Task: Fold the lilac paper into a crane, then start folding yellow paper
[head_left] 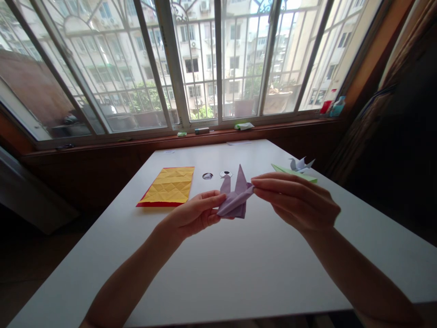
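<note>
A purple paper crane (235, 199) is held up above the white table, between my two hands. My left hand (201, 209) grips its left lower side, the thumb in front and the fingers behind. My right hand (297, 200) pinches the pointed tip at the crane's right end. One wing of the crane points upward, and a shorter folded point rises to its left. The fingers of both hands are closed on the paper.
On the white table (218, 282), creased yellow paper (169, 184) lies over a red sheet (145, 204) at left. A grey paper crane (300, 164) and green paper (309, 176) are at right. Two round holes lie beyond my hands; bottles (337, 107) stand on the windowsill.
</note>
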`<action>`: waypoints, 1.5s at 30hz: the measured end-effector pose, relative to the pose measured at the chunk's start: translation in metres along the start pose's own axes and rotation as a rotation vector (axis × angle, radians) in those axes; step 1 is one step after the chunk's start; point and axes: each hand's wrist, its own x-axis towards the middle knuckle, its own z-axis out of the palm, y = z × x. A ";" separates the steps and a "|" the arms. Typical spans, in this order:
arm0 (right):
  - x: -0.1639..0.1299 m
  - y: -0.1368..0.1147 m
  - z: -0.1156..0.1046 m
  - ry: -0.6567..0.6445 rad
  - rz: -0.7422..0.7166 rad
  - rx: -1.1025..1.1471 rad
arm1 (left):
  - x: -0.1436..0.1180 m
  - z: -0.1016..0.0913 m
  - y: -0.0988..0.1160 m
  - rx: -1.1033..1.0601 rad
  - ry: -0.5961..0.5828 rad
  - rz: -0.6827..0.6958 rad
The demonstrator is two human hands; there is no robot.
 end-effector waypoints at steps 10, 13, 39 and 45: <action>-0.013 0.007 0.002 0.011 -0.097 -0.032 | 0.003 -0.001 0.002 0.054 -0.038 -0.045; -0.012 0.009 0.004 0.031 -0.108 -0.051 | 0.003 0.001 0.002 0.136 0.033 0.038; 0.011 -0.002 0.016 -0.193 0.464 0.278 | -0.004 0.012 -0.011 0.975 0.458 1.080; 0.009 0.000 0.018 -0.227 0.453 0.253 | -0.003 0.014 -0.009 0.838 0.336 0.877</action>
